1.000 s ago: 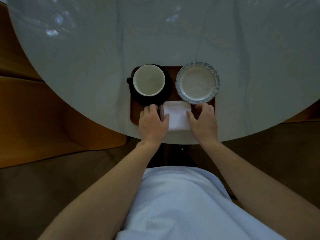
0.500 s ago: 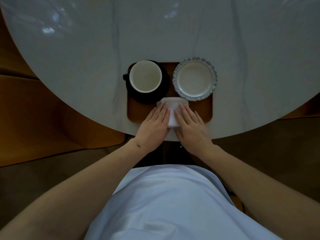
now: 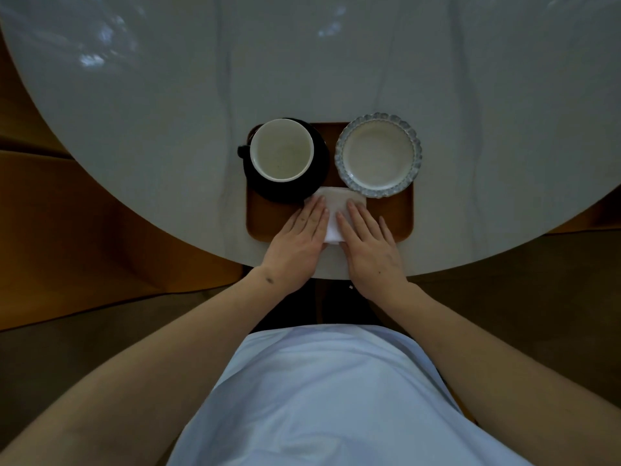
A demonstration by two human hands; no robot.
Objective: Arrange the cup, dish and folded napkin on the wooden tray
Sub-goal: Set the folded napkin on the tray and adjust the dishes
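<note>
Both hands have been brought inward from the napkin's outer edges a second ago and are now laid flat on top of it, close together, with little changed over the last half second. On the pale round tabletop (image 3: 168, 136) the wooden tray (image 3: 396, 216) is set near the person's edge. At its far left the cup (image 3: 282, 149) is seated on a dark saucer (image 3: 321, 169), handle to the left, and at its far right the scalloped dish (image 3: 379, 154) is placed, its rim reaching the tray's right border. The folded napkin (image 3: 334, 205) is positioned at the tray's near middle, its far edge touching or tucked just against the saucer and the dish. The left hand (image 3: 297, 243) and the right hand (image 3: 369, 247) are spread over it with only a narrow white strip left showing between them. Nothing is gripped: the fingers (image 3: 316, 213) are extended, released and close-set, pressed palm-down on the cloth. The step is judged to be the smoothing and squaring of the napkin. It would be done well with light, even downward pressure, so that the fold is not dragged open and the saucer is not nudged.
</note>
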